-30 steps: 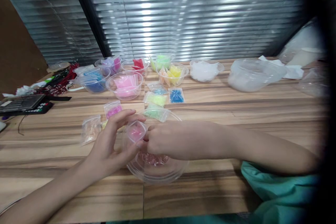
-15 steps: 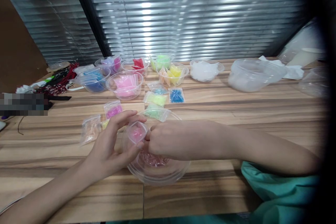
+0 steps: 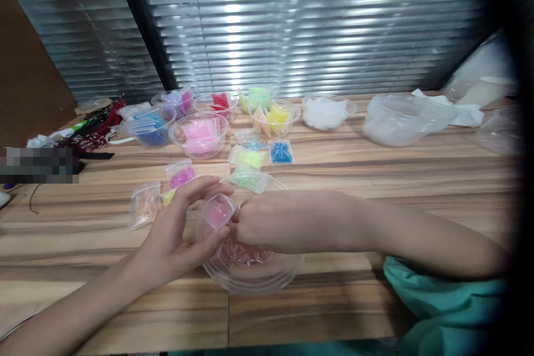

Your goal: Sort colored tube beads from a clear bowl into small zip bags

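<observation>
My left hand (image 3: 175, 236) holds a small clear plastic bag (image 3: 218, 212) with pink contents, its fingers and thumb curved around the bag's edges. From the other side my right hand (image 3: 271, 222) is closed at the bag's right edge; its fingertips are mostly hidden behind the knuckles. Both hands are over a large clear plastic bowl (image 3: 254, 285). Pink shiny material (image 3: 249, 254) lies in it, partly covered by my right hand. Just behind the bowl's rim is a pale green bag (image 3: 249, 177).
Beyond lie a yellow-green bag (image 3: 247, 157) and a blue bag (image 3: 281, 152). To the left are a magenta bag (image 3: 181, 175) and a peach bag (image 3: 145, 206). Clear bowls of coloured bags, including a pink one (image 3: 199, 136), line the back, with a white-filled bowl (image 3: 327, 113) and stacked containers (image 3: 400, 119).
Almost nothing differs. Both hands keep the same hold at the pink bag over the bowl, with only a very slight shift of the view.
</observation>
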A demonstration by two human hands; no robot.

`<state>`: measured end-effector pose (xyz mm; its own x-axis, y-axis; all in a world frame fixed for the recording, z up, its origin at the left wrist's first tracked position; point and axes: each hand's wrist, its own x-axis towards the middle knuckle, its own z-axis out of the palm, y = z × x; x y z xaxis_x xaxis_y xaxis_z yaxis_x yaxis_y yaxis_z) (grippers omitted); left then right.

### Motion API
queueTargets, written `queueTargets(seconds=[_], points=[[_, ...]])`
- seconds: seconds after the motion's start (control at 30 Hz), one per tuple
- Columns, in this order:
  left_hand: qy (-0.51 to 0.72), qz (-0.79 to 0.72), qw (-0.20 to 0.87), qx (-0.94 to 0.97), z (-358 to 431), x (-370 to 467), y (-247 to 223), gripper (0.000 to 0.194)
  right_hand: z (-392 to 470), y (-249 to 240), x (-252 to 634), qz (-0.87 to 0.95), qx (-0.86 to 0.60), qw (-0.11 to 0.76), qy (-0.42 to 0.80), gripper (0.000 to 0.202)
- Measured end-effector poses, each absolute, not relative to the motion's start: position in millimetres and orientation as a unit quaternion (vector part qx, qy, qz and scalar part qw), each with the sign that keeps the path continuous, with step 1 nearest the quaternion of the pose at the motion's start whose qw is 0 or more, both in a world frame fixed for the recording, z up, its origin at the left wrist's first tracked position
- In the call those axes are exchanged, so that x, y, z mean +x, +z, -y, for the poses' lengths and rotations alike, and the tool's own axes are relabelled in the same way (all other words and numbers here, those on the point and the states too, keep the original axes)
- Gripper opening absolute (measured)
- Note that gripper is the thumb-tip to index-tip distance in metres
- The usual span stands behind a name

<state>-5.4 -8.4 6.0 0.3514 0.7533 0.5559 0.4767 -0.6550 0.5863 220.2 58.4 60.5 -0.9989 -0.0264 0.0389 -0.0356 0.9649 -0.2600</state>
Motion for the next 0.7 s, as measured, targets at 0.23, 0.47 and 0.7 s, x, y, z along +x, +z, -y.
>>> queueTargets(seconds=[0.23,0.47,0.7], points=[[0.418,-0.379,0.156,0.811,6.9,-5.6,4.4,0.068,-57.6,59.3,219.3,0.995,0.005,0.009,0.100,0.034],[0.420,-0.374,0.165,0.810,7.6,-6.5,5.1,0.069,-57.0,63.3,220.1,0.995,-0.003,0.000,0.095,0.029],[0.421,-0.373,0.175,0.808,6.4,-8.0,3.3,0.069,-56.7,68.9,218.6,0.994,-0.001,-0.010,0.106,0.026]])
